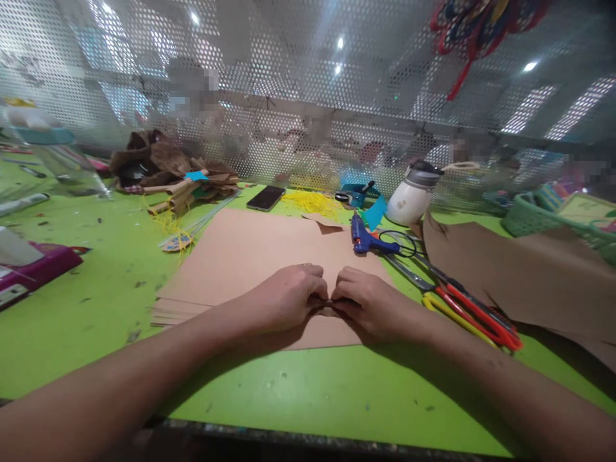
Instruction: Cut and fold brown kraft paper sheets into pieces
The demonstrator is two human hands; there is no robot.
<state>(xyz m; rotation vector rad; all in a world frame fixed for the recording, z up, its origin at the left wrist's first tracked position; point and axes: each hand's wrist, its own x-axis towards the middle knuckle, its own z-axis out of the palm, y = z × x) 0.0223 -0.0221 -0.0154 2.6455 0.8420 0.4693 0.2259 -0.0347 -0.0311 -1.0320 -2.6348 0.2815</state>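
Note:
My left hand (291, 295) and my right hand (375, 301) meet over a stack of tan paper sheets (250, 247). Both are closed, fingertips pinching a small piece of brown paper (329, 309) between them. Much of that piece is hidden by my fingers, so its full shape cannot be made out. Just beyond my right hand lies a blue glue gun (364, 237), its body partly over the stack's far right corner. Scissors with red handles (474, 311) rest on the green table (289, 398) to the right.
Dark brown paper (524, 276) spreads at the right, near a green basket (529, 215). Behind the stack are a phone (266, 197), yellow shreds (315, 202) and a white bottle (409, 199). Rolled paper scraps (185, 192) and a purple power strip (48, 269) lie left. A perforated screen (289, 83) rises behind.

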